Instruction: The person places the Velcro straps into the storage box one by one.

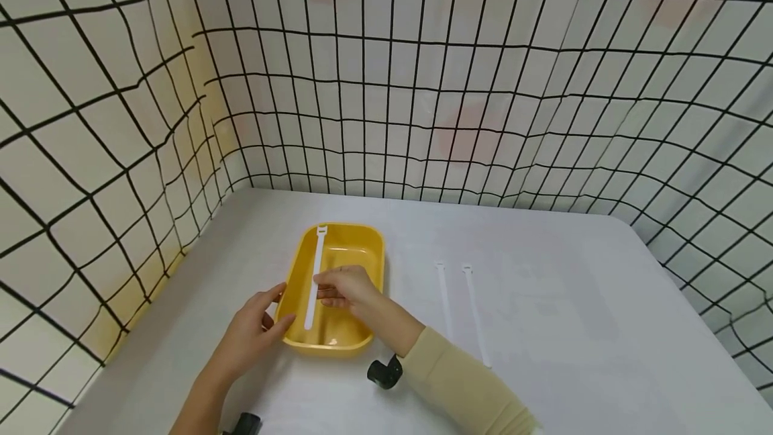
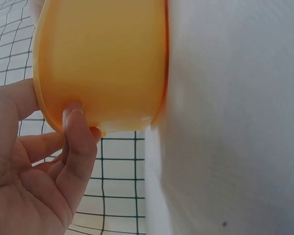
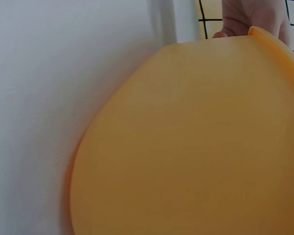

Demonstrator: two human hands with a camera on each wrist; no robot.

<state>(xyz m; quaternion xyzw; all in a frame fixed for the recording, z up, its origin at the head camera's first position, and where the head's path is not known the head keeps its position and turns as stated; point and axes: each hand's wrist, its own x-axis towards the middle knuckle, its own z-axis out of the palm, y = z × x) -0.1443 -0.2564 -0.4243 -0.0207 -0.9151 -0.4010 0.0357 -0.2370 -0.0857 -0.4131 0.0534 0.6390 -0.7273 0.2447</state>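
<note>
In the head view a yellow tray sits on the white table. My left hand grips the tray's near left rim; in the left wrist view, fingers of this left hand lie against the tray wall. My right hand reaches over the right side and pinches a white cable tie near its middle. The tie runs lengthwise inside the tray's outline, slotted head at the far end. The tray wall fills most of the right wrist view and hides the right hand there.
Two more white cable ties, one left of the other, lie on the table right of the tray. Black wire mesh stands along the back and sides. A black wrist camera hangs beneath the right forearm.
</note>
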